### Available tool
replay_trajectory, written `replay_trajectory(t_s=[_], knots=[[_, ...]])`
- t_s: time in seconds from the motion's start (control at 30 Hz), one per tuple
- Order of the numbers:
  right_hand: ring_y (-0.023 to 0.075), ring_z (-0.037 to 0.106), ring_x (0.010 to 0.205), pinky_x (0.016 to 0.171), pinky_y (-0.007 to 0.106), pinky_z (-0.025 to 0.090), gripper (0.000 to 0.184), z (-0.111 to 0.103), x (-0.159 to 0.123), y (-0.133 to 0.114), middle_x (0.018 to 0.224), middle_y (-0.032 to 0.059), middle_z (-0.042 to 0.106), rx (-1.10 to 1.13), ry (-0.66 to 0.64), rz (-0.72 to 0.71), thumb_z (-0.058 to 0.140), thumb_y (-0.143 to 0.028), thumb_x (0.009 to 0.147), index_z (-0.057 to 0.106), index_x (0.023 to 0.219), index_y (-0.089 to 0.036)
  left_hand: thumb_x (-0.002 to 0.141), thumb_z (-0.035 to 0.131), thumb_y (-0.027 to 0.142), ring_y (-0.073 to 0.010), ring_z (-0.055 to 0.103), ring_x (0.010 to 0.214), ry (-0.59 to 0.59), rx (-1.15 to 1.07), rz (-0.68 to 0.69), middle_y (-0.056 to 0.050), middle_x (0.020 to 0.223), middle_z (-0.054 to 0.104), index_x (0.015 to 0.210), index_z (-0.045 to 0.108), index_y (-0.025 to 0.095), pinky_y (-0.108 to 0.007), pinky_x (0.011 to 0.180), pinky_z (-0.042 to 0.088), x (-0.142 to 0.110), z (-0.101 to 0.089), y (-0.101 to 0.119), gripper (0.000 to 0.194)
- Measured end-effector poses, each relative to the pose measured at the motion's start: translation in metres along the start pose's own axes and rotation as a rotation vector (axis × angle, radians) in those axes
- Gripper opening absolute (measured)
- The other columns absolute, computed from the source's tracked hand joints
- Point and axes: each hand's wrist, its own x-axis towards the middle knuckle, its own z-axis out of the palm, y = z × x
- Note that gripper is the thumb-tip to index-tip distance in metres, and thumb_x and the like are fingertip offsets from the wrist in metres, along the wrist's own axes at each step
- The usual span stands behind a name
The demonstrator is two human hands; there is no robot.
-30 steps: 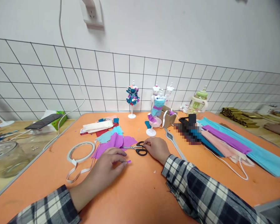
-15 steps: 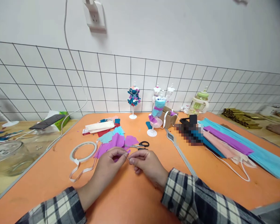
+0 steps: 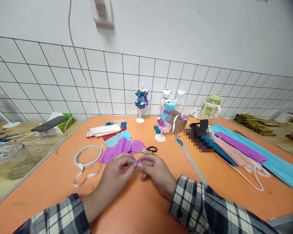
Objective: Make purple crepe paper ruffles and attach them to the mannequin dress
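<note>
A tiny purple paper piece (image 3: pixel 138 161) is pinched between the fingertips of my left hand (image 3: pixel 119 170) and my right hand (image 3: pixel 156 170), which meet over the orange table (image 3: pixel 134 204). Just beyond them lie black-handled scissors (image 3: pixel 151 149), partly hidden by my fingers. Purple crepe paper (image 3: pixel 120 147) spreads behind my left hand, with light blue paper (image 3: pixel 113 140) under it. To the left rests a roll of white tape (image 3: pixel 75 159) with a loose strip trailing toward me.
Small dress forms stand at the back, one in blue flowers (image 3: pixel 141 99), another in a light blue dress (image 3: pixel 168 112). A cardboard box (image 3: pixel 179 124), green-lidded bottle (image 3: pixel 211 107) and folded coloured paper sheets (image 3: pixel 256 156) are at right. A phone (image 3: pixel 51 123) and clear jar (image 3: pixel 7 162) sit left.
My right hand has left the scissors on the table and come over to my left hand. Both sets of fingertips now meet at the small purple piece.
</note>
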Motion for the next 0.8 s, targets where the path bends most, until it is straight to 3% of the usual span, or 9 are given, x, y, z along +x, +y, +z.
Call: replay_trajectory(t_s=[0.3, 0.8], knots=[[0.0053, 0.053, 0.050, 0.059, 0.024, 0.050, 0.046, 0.0049, -0.0028, -0.0010, 0.068, -0.0039, 0.065, 0.092, 0.039, -0.023, 0.086, -0.045, 0.055, 0.063, 0.083, -0.015, 0.084, 0.057, 0.023, -0.0172, 0.067, 0.077, 0.007, -0.018, -0.015, -0.003, 0.080, 0.071, 0.071, 0.068, 0.020, -0.028, 0.072, 0.052, -0.0014, -0.0005, 0.0019, 0.017], [0.0072, 0.057, 0.054, 0.058, 0.023, 0.051, 0.044, 0.0069, -0.0098, -0.0037, 0.067, -0.0025, 0.066, 0.061, 0.050, -0.060, 0.085, -0.047, 0.057, 0.061, 0.077, -0.016, 0.089, 0.058, 0.023, -0.0162, 0.068, 0.082, -0.065, -0.037, 0.146, -0.005, 0.088, 0.072, 0.081, 0.075, 0.021, -0.025, 0.076, 0.053, 0.0002, -0.0094, -0.0065, 0.019]])
